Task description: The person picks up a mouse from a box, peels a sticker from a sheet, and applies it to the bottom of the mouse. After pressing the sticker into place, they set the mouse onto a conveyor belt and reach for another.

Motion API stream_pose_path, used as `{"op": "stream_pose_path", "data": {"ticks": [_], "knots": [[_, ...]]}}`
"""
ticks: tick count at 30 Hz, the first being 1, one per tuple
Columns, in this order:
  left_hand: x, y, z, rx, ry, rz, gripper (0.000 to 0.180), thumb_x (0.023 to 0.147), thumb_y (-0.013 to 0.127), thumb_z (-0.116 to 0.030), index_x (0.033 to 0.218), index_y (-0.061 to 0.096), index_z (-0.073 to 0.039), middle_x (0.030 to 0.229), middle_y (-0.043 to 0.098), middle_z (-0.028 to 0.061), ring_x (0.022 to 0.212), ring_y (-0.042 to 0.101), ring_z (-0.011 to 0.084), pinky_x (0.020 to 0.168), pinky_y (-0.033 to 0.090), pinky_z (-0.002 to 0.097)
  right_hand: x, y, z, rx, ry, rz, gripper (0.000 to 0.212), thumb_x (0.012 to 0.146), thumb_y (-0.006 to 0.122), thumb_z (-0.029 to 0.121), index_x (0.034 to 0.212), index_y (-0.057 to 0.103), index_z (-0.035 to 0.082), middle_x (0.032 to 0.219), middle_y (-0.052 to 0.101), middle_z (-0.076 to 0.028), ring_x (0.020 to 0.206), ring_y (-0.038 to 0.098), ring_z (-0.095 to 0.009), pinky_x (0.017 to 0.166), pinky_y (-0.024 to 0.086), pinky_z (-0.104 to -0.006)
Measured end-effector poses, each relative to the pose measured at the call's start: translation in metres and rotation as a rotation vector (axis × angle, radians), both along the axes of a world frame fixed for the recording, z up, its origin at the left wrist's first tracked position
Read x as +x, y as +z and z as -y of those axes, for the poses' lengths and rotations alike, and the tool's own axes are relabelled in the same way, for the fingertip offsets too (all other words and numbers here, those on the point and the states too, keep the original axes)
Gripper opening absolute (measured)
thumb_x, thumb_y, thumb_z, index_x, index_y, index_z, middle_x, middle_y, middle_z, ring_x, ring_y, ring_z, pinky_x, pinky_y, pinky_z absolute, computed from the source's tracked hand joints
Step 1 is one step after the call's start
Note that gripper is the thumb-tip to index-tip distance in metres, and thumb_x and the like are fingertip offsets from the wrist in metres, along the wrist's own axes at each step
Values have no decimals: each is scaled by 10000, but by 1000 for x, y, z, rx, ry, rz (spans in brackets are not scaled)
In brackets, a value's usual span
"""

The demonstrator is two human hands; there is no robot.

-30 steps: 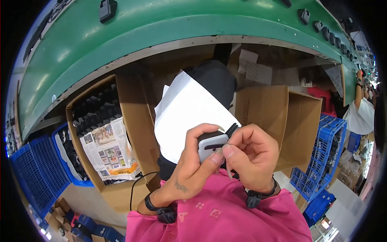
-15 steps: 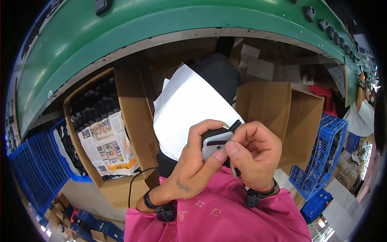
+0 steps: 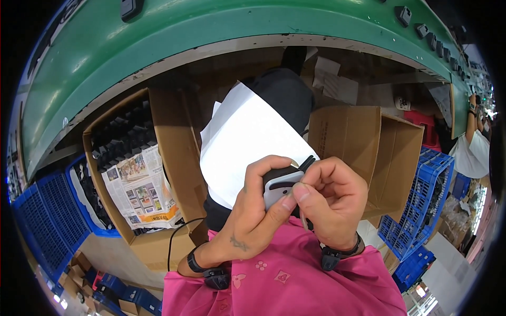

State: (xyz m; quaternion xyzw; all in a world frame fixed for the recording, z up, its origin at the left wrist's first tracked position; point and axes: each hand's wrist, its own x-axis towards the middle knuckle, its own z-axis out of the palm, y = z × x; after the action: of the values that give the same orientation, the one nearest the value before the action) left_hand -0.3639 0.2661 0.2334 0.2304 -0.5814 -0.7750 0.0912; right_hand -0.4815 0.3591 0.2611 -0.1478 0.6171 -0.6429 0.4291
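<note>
My left hand is closed round a small grey-and-black plastic housing, held above my lap. Its grey face, with a dark slot and a small round hole, is turned up toward me. A black part sticks out at its upper right corner. My right hand is closed in a pinch at the housing's right edge, thumb tip against the grey face near the slot. A thin pale edge shows below the right thumb; what those fingers pinch is hidden. Under the hands, white paper sheets lie over my lap.
A green bench curves across the far side, with several black housings on it. Left stands a carton of black parts, topped with newspaper. Right are an open carton and blue crates. Another person's arm shows far right.
The housing has tilted slightly between my hands, and its dark slot looks more curved. Both hands stay almost in place.
</note>
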Motion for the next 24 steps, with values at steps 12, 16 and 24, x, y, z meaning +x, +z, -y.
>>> {"op": "stream_pose_path", "data": {"ticks": [12,16,24], "knots": [[0,2,-1,-76,9,22,419,921,491,-81,1278,285,-5,1069,536,171,866,579,195,770,469,302,3,-2,0,3,-21,-18,90,817,615,-46,855,537,-69,712,611,-51,617,575,-47,536,455,-170],[1,0,-2,-115,12,22,418,919,493,-80,1277,291,-3,1093,517,179,904,574,219,801,463,321,4,-5,0,-1,-25,-55,95,819,621,-39,852,536,-66,704,608,-46,608,572,-44,530,454,-169],[2,-6,-7,-193,56,5,419,907,516,-89,1268,322,-3,1128,480,192,969,549,257,848,439,346,3,-8,-1,-8,-32,-58,89,819,634,-27,826,551,-56,706,618,-53,612,580,-44,527,461,-177]]}}
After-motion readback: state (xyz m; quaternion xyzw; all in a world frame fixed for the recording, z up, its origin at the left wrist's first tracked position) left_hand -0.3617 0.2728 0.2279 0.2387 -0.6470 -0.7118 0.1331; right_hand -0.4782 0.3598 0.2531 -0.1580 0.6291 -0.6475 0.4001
